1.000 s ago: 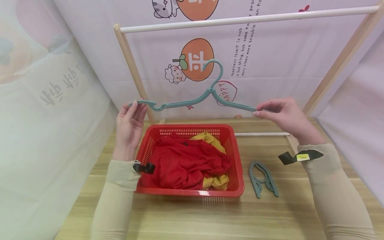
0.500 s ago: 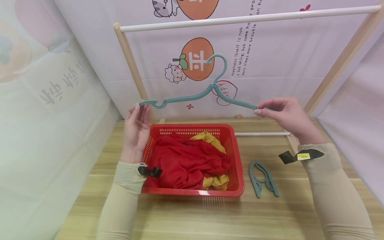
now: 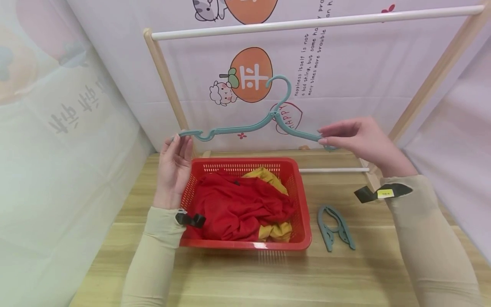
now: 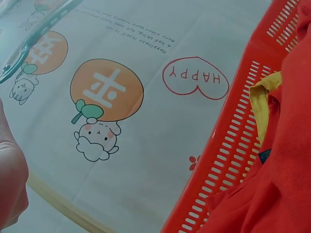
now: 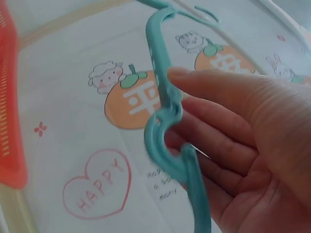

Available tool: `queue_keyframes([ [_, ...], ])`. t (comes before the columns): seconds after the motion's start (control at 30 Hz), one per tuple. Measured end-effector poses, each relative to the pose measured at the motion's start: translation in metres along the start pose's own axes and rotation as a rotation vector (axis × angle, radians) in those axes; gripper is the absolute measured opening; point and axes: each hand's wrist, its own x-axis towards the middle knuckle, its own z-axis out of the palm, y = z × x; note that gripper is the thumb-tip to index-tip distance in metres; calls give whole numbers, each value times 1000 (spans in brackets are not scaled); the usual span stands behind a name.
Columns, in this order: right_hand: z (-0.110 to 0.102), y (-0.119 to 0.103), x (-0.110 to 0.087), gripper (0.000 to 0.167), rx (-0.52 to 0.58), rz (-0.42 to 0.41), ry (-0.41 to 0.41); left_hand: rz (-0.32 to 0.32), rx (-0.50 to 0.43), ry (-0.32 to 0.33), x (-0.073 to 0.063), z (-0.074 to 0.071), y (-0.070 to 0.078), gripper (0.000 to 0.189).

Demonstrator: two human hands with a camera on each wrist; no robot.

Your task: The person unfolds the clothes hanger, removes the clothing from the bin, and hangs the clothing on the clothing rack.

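A light blue-green folding clothes hanger [image 3: 245, 128] is held up in the air with its arms spread and its hook upward. My left hand [image 3: 174, 170] pinches its left end between thumb and fingers. On the other side, my right hand [image 3: 364, 138] pinches the right arm beside its hinge. In the right wrist view, the notched end piece of the hanger [image 5: 158, 53] hangs past my fingers, in front of the palm. The left wrist view catches only part of my left hand [image 4: 12, 179] at its edge.
Below the hanger stands a red plastic basket [image 3: 245, 245] with a red garment [image 3: 238, 204] and yellow cloth [image 3: 276, 231] inside. A folded blue-green hanger [image 3: 346, 233] lies on the wooden table, right of it. Behind rises a rack with a white rail [image 3: 268, 27].
My left hand has moved right with its end of the hanger. The right hand has slid a little inward along the arm, exposing the notched piece. The hook rose, then sank slightly.
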Motion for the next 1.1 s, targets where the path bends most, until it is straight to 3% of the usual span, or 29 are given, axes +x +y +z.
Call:
queue_keyframes([
  [0.2, 3, -24, 11, 48, -16, -8, -15, 5, 29, -20, 0, -2, -2, 9],
  [0.53, 23, -57, 34, 45, 72, -47, -61, -19, 19, -25, -1, -3, -5, 5],
  [0.73, 36, -66, 46, 44, 155, -48, -72, -28, 11, -29, -3, -4, -7, 5],
  [0.97, 45, -69, 54, 33, 249, -109, -60, -42, 26, -23, -3, -5, -10, 7],
  [1.1, 45, -66, 55, 30, 255, -135, -43, -55, 98, -16, -3, -5, -10, 7],
])
